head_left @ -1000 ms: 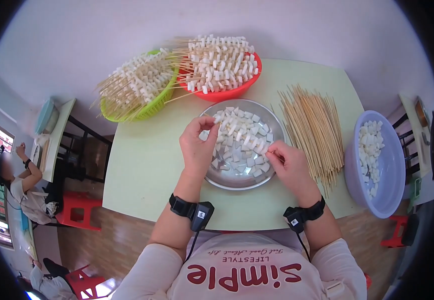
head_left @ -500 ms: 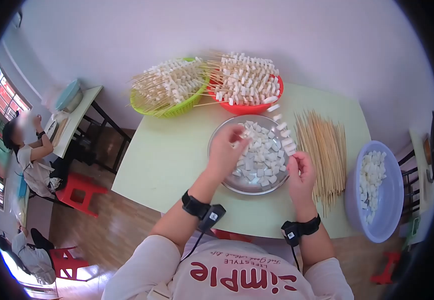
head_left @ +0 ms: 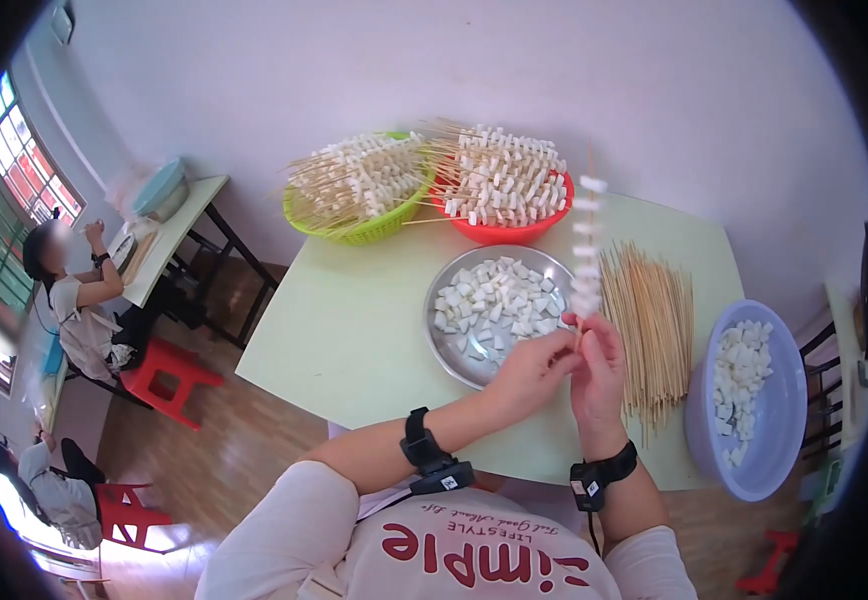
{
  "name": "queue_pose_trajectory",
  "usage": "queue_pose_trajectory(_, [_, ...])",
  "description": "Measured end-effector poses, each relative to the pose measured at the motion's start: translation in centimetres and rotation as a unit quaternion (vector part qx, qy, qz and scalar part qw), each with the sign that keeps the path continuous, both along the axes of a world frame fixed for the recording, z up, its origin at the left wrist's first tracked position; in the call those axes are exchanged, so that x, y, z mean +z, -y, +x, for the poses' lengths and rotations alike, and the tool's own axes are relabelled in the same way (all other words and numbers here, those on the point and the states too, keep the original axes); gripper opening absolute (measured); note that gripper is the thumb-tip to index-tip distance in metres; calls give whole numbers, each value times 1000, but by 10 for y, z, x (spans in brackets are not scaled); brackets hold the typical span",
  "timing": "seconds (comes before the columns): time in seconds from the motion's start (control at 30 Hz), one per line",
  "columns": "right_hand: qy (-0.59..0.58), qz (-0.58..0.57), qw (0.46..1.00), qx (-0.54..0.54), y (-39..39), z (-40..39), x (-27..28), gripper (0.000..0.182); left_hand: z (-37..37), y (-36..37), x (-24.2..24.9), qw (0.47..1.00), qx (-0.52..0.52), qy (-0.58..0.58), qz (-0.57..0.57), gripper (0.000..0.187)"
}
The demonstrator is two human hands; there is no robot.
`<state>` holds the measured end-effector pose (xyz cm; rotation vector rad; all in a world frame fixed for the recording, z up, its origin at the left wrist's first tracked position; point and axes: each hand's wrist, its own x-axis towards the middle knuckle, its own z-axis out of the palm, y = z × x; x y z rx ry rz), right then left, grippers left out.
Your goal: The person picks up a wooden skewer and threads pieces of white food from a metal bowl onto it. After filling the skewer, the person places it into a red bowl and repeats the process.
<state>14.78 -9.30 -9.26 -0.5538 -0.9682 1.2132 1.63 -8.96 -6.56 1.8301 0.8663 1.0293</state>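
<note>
1. Head view, hands: the right hand (head_left: 597, 368) is pinched closed around the lower end of a loaded skewer (head_left: 585, 250), which stands nearly upright and motion-blurred, with white cubes threaded along its upper part. The skewer rises above the near right edge of the steel bowl, between it and the loose sticks.
2. The left hand (head_left: 532, 366) meets the right at the base of the skewer, fingers curled narrow against it; whether it truly grips the stick cannot be told.
3. Steel bowl (head_left: 443, 340): a round, shallow metal dish on the pale green table (head_left: 354, 320), just ahead of the hands, holding a loose layer of white cubes (head_left: 494, 300).
4. Red basket (head_left: 499, 232): at the far edge of the table, piled with finished skewers of white cubes, their bare ends pointing left.
5. Green basket (head_left: 379, 226): touching the red one on its left, likewise heaped with finished skewers.
6. Bare bamboo sticks (head_left: 649, 320): a fanned pile lying straight on the table, to the right of the steel bowl.
7. Lavender basin (head_left: 779, 400): at the right end of the table, beside the sticks, with white pieces along its middle.
8. At far left, another person (head_left: 69, 290) sits on a red stool (head_left: 169, 375) at a separate table.
</note>
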Motion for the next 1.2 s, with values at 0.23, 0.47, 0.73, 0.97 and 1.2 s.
queue_pose_trajectory(0.23, [39,12,999,-27,-1,-1,16,35,-124,-86,25,957,260,120,53,17])
queue_pose_trajectory(0.47, [40,-13,998,-39,-5,0,14,33,-275,-173,103,726,467,-400,308,18])
queue_pose_trajectory(0.73, [17,-29,999,-39,-6,5,15,32,-290,-190,95,561,424,-687,182,12])
queue_pose_trajectory(0.97, [37,-22,967,-249,-21,39,21,34,-256,-157,101,581,450,-637,231,21])
queue_pose_trajectory(1.2, [542,45,679,-494,-44,73,-4,32,-142,-100,50,879,136,-356,287,42])
